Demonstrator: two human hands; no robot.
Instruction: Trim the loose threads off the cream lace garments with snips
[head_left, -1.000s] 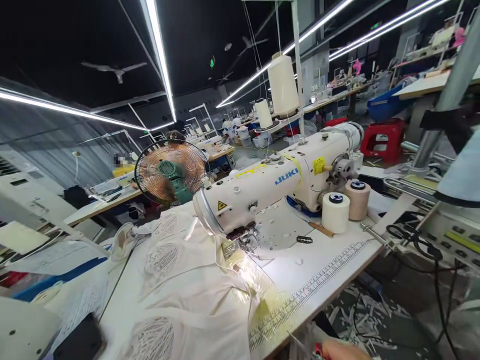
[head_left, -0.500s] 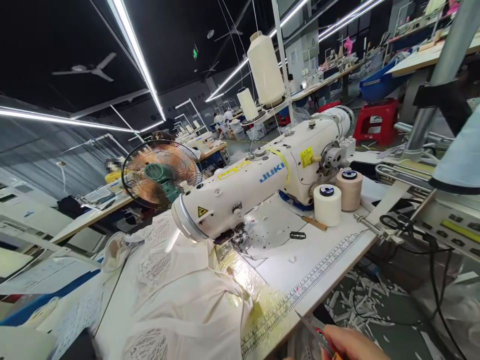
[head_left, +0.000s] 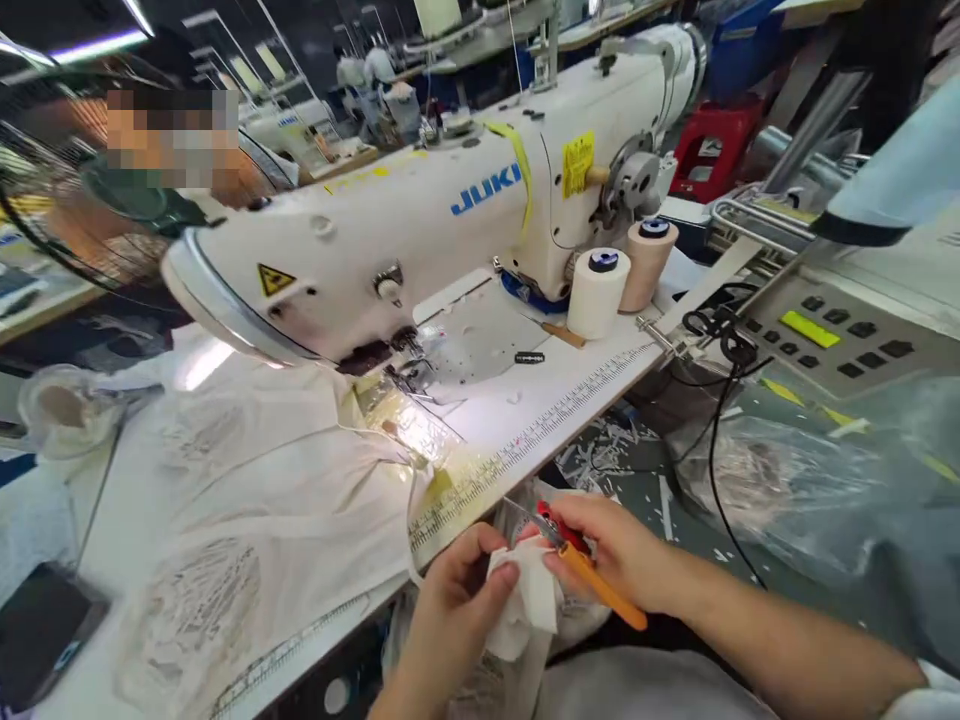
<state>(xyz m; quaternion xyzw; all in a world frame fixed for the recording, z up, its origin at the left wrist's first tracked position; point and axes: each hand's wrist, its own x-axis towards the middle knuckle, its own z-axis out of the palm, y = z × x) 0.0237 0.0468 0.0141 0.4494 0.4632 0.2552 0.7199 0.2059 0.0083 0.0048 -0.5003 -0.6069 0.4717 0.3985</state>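
Down at the near edge of the desk, the left hand pinches a small fold of white cloth between thumb and fingers, its grip closed on the fabric just below the desk's printed ruler. The right hand is just beside it, its grip closed on a snipper with an orange handle and a red part near the blades; the metal tip points up and left, lying across the top of the cloth. The two hands nearly touch over the fold, and the cloth hangs down between them toward the lap. On the desk behind them a cream garment with lace-like patches spreads to the left, one corner lying under the needle of the white sewing machine, where a lamp throws a bright patch on the fabric. To the right of the needle plate lie a small dark blade and a wooden-handled tool, and beside them stand two thread spools, a white one and a beige one, touching each other. A control panel with a green display sits off the right end of the desk, with black cables looping down from it. A fan stands behind the machine on the left, and a dark phone lies at the desk's near left corner.
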